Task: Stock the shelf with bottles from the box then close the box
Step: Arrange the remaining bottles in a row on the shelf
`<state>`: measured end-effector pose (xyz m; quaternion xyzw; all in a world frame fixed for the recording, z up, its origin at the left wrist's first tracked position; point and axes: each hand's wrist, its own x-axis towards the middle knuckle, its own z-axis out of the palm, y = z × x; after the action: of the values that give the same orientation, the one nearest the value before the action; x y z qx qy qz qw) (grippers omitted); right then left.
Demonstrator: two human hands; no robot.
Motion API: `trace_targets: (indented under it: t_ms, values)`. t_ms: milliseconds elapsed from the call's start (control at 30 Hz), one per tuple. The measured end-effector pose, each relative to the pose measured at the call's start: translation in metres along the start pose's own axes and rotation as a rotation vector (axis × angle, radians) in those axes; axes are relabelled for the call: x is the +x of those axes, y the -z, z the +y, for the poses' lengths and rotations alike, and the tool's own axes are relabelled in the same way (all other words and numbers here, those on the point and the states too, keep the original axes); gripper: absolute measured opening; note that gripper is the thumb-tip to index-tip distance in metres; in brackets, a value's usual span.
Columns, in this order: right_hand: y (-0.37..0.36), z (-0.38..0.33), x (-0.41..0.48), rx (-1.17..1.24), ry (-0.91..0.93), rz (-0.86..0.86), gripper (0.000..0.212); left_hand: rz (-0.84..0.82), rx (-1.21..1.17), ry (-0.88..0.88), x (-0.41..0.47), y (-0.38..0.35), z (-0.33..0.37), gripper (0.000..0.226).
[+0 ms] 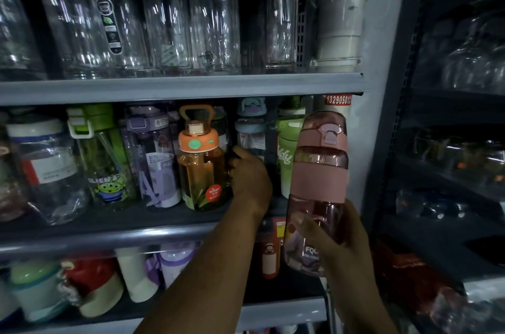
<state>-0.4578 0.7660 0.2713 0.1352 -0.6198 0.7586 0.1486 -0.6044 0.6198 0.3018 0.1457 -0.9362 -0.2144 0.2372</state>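
Top shelf: row of clear glass bottles point(164, 14), upright. Middle shelf point(109, 235), from the left: clear jar point(46, 169) with white lid; green bottle point(101, 153) with cartoon print; purple bottle point(155, 164); orange bottle point(199, 169) with loop handle, upright, at the front edge. My left hand point(250, 178) reaches into the shelf just right of the orange bottle, fingers bent against its right side; I cannot tell whether they clamp it or only touch it. Behind that hand: blue-lidded bottle point(250, 131), then a light green bottle point(285, 153), both upright. Pink bottle point(318, 183): off the shelf, upright in the air before the shelf's right end, lid closed. My right hand point(336, 240) grips its lower half, fingers wrapped round it. Bottom shelf: mixed bottles, blurred. Right of the shelf: white pipe point(341, 22), then a dark rack point(410, 87) with glassware.
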Motion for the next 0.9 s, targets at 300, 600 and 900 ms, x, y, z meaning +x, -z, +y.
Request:
trace_targets:
  t_ms: [300, 600, 900]
  values:
    - [-0.007, 0.004, 0.000, -0.018, 0.003, 0.021, 0.079, -0.043, -0.012, -0.018, -0.005, 0.004, 0.001, 0.081]
    - [-0.007, 0.007, 0.005, -0.093, 0.062, -0.035, 0.058, -0.158, -0.607, -0.132, -0.088, 0.075, -0.021, 0.011]
    - [-0.039, 0.010, 0.032, -0.268, -0.012, -0.135, 0.077, -0.294, -1.134, -0.109, -0.133, 0.090, -0.067, 0.033]
